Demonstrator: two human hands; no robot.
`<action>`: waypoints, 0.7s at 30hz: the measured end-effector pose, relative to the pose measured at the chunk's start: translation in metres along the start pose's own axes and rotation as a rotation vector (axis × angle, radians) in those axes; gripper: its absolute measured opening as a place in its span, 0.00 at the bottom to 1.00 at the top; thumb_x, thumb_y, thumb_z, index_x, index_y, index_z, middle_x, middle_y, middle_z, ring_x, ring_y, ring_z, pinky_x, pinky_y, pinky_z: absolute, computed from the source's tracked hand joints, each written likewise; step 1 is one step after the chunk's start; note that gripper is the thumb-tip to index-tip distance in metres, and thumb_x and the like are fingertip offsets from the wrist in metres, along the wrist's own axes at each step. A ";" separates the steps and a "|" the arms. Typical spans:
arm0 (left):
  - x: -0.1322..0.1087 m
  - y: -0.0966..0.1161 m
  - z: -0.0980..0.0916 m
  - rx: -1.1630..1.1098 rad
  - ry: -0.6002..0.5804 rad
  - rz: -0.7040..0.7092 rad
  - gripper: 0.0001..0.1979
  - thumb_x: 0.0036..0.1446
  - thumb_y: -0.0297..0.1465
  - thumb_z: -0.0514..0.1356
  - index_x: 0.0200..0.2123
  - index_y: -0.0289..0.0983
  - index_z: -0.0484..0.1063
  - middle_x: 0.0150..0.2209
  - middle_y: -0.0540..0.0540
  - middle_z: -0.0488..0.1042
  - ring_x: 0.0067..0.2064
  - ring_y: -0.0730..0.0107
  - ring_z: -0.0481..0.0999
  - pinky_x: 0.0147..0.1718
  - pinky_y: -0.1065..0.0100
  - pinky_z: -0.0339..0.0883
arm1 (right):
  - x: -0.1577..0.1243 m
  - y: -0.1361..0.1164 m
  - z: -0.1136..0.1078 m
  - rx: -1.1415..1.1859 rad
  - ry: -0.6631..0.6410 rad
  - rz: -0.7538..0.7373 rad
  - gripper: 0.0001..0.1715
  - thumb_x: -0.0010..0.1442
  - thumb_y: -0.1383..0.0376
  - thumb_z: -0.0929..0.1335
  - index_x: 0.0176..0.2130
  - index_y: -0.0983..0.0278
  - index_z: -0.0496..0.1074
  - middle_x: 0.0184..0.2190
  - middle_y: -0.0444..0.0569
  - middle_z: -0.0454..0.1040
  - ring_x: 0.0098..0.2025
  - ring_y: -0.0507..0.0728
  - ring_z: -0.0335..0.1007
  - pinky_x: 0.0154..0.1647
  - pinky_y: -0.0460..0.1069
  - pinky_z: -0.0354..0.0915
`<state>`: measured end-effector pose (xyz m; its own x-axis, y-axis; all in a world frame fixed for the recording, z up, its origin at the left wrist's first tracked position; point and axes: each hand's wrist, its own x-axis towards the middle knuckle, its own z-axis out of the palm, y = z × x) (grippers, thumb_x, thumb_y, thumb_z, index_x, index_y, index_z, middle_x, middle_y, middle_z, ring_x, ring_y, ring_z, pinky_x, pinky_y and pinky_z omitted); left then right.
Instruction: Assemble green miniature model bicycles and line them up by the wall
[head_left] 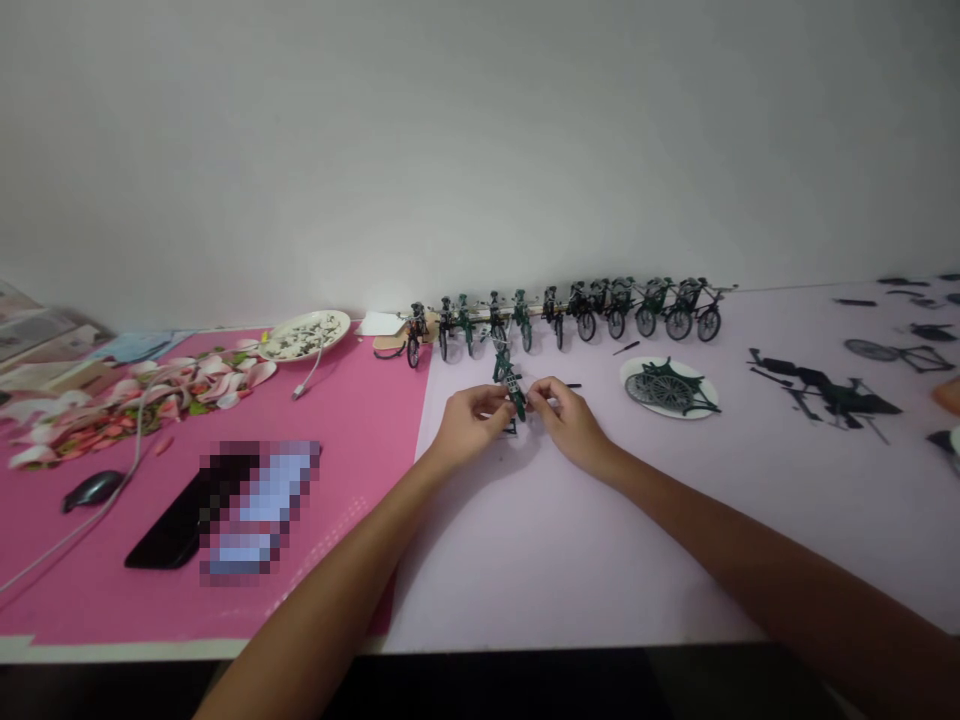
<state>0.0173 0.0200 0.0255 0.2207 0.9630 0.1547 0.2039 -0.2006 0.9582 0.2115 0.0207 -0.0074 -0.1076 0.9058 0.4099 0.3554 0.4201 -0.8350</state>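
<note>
Between my hands stands a small green model bicycle (510, 378), its front end pointing toward the wall and its rear toward me. My left hand (472, 420) is closed on the rear part of it from the left, thumb and fingers pinching. From the right, my right hand (566, 415) pinches at the same rear end with thumb and forefinger; any small part between those fingertips is too small to make out. Just beyond, a row of finished-looking model bicycles (646, 312) lines the wall. My fingers partly hide the rear wheel area.
To the right, a white plate (712, 398) bears green frames and wheels. Loose dark bicycle parts (825, 395) lie farther right. A small screwdriver-like tool (626, 348) lies near the row. On the left pink mat are a phone (180, 520), a white dish (345, 325), a cable and artificial petals.
</note>
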 end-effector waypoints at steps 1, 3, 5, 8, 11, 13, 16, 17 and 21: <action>0.001 -0.001 0.000 -0.014 -0.020 0.007 0.21 0.53 0.36 0.68 0.48 0.30 0.79 0.40 0.37 0.85 0.42 0.56 0.85 0.41 0.62 0.78 | 0.000 0.001 0.000 0.028 -0.001 0.012 0.15 0.69 0.52 0.64 0.39 0.60 0.70 0.34 0.48 0.77 0.38 0.58 0.74 0.37 0.50 0.68; 0.001 -0.003 0.000 -0.023 -0.049 0.019 0.22 0.51 0.32 0.68 0.50 0.29 0.78 0.40 0.36 0.85 0.44 0.55 0.85 0.43 0.61 0.79 | 0.001 0.005 0.001 0.067 0.004 0.022 0.15 0.68 0.51 0.65 0.38 0.60 0.69 0.34 0.48 0.77 0.38 0.58 0.73 0.36 0.50 0.68; 0.001 -0.005 0.001 -0.008 -0.038 0.012 0.22 0.51 0.30 0.68 0.50 0.29 0.79 0.40 0.36 0.85 0.42 0.56 0.85 0.41 0.61 0.79 | 0.002 0.008 0.001 0.081 0.011 0.023 0.15 0.67 0.51 0.66 0.38 0.60 0.69 0.34 0.48 0.77 0.37 0.58 0.72 0.35 0.50 0.67; 0.001 -0.007 0.004 -0.006 -0.022 -0.021 0.22 0.52 0.32 0.70 0.50 0.30 0.79 0.39 0.36 0.85 0.37 0.59 0.84 0.37 0.62 0.79 | 0.003 0.010 0.001 0.079 0.013 0.027 0.15 0.65 0.51 0.67 0.36 0.60 0.70 0.33 0.48 0.76 0.38 0.58 0.72 0.36 0.50 0.67; 0.002 -0.011 0.005 -0.043 -0.026 -0.028 0.22 0.52 0.35 0.72 0.49 0.31 0.80 0.38 0.37 0.84 0.36 0.60 0.83 0.36 0.62 0.79 | 0.003 0.009 0.000 0.080 0.006 0.037 0.15 0.64 0.51 0.67 0.36 0.60 0.71 0.33 0.47 0.76 0.37 0.58 0.72 0.36 0.50 0.68; 0.003 -0.013 0.004 -0.055 -0.023 -0.024 0.21 0.51 0.36 0.74 0.46 0.31 0.80 0.37 0.37 0.84 0.37 0.59 0.84 0.36 0.62 0.78 | 0.003 0.009 0.000 0.078 0.007 0.045 0.15 0.64 0.52 0.67 0.35 0.60 0.71 0.32 0.47 0.76 0.36 0.58 0.72 0.36 0.50 0.67; 0.004 -0.015 0.003 -0.056 -0.016 -0.018 0.21 0.49 0.37 0.75 0.43 0.32 0.80 0.37 0.37 0.84 0.38 0.57 0.84 0.37 0.61 0.79 | 0.003 0.010 0.000 0.082 0.009 0.057 0.16 0.63 0.51 0.67 0.34 0.60 0.72 0.30 0.47 0.76 0.35 0.57 0.71 0.36 0.50 0.67; 0.004 -0.014 0.003 -0.056 -0.013 -0.016 0.21 0.48 0.37 0.76 0.43 0.33 0.80 0.37 0.37 0.84 0.38 0.57 0.84 0.38 0.61 0.79 | 0.003 0.010 0.001 0.087 0.007 0.064 0.16 0.63 0.51 0.68 0.33 0.61 0.72 0.30 0.47 0.76 0.34 0.57 0.71 0.36 0.50 0.67; 0.004 -0.013 0.003 -0.055 -0.018 -0.007 0.20 0.49 0.36 0.75 0.42 0.33 0.80 0.37 0.38 0.84 0.39 0.57 0.84 0.39 0.60 0.78 | 0.005 0.010 0.001 0.112 0.003 0.090 0.19 0.62 0.49 0.68 0.31 0.61 0.73 0.29 0.48 0.77 0.34 0.58 0.73 0.37 0.51 0.68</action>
<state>0.0185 0.0257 0.0134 0.2371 0.9607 0.1441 0.1525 -0.1833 0.9712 0.2138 0.0294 -0.0145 -0.0774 0.9400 0.3324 0.2572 0.3409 -0.9042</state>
